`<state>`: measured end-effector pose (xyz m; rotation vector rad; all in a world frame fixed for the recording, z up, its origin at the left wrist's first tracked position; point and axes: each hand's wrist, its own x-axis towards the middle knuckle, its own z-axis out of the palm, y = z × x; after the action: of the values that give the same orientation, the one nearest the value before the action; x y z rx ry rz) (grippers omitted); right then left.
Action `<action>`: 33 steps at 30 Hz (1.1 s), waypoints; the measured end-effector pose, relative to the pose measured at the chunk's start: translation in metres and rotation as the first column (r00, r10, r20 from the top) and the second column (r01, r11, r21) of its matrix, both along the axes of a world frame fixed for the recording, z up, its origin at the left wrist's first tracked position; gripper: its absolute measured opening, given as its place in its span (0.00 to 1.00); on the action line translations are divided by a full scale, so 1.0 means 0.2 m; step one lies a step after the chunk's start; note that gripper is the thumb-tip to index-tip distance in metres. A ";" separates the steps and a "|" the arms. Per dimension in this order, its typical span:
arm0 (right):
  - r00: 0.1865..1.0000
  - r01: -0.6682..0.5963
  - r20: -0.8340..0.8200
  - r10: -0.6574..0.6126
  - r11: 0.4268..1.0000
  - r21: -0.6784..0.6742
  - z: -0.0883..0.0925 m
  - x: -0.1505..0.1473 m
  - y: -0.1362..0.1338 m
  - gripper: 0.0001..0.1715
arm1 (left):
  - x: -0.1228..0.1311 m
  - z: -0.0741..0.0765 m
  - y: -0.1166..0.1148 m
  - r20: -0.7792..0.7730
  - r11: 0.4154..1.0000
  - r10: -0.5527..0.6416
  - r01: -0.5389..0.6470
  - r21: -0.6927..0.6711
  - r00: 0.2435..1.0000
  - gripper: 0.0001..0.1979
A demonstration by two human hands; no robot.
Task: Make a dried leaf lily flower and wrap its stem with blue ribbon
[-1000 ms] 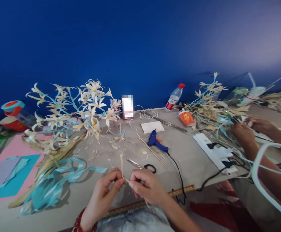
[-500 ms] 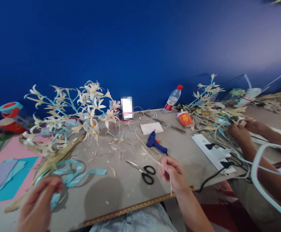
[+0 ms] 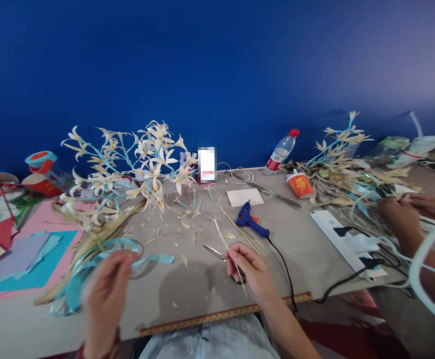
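My right hand (image 3: pixel 248 269) is closed around a thin pale strip (image 3: pixel 222 234), its far end rising up and to the left and its near end showing below the fingers. Under that hand lie scissors (image 3: pixel 213 251), blades visible and black handles mostly covered. My left hand (image 3: pixel 108 286), smeared by motion, has its fingertips pinched together in front of a light-blue ribbon (image 3: pixel 76 279); whatever is between them cannot be made out. A blue glue gun (image 3: pixel 253 219) rests beyond my right hand, beside a thin stick (image 3: pixel 236 223) on the table.
Pale flowers on blue stems (image 3: pixel 157 154) stand at the back left. Coloured paper (image 3: pixel 26 267) covers the left side. A bottle (image 3: pixel 282 152), an orange cup (image 3: pixel 300 185) and a power strip (image 3: pixel 337 239) with cables are to the right. Another person's hands (image 3: pixel 400 212) work at far right.
My right hand has moved left over the scissors' handles, with the strip tipped more upright. My left hand has come up and right, away from the ribbon. The view has shifted left.
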<state>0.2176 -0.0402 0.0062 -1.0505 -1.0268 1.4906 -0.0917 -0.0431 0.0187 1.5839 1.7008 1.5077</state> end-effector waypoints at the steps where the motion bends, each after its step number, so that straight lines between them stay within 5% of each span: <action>1: 1.000 -0.026 0.010 0.026 1.000 -0.007 0.01 -0.02 0.00 0.17 | 0.13 0.00 -0.01 0.061 0.981 -0.160 0.165 -0.097 0.985 0.07; 4: 0.993 -0.117 0.031 0.118 0.993 -0.026 0.04 -0.09 -0.01 0.18 | 0.43 0.01 -0.01 0.340 0.838 -0.426 0.507 -0.201 0.838 0.11; 6: 0.983 -0.177 0.045 0.178 0.984 -0.030 0.05 -0.13 -0.02 0.20 | 0.53 0.02 0.01 0.502 0.797 -0.434 0.579 -0.174 0.748 0.11; 13: 0.965 -0.259 0.053 0.258 0.966 0.005 0.05 -0.14 -0.04 0.20 | 0.56 0.02 0.04 0.663 0.805 -0.331 0.568 -0.173 0.671 0.08; 33: 0.932 -0.255 0.289 0.220 0.963 0.090 0.08 -0.15 -0.04 0.21 | 0.57 0.01 0.01 0.679 0.740 -0.458 0.669 -0.067 0.574 0.07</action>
<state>0.1869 -0.0479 0.0223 -1.0932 -1.4727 1.4721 0.0221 -0.0408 0.0210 1.1002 0.8494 1.1381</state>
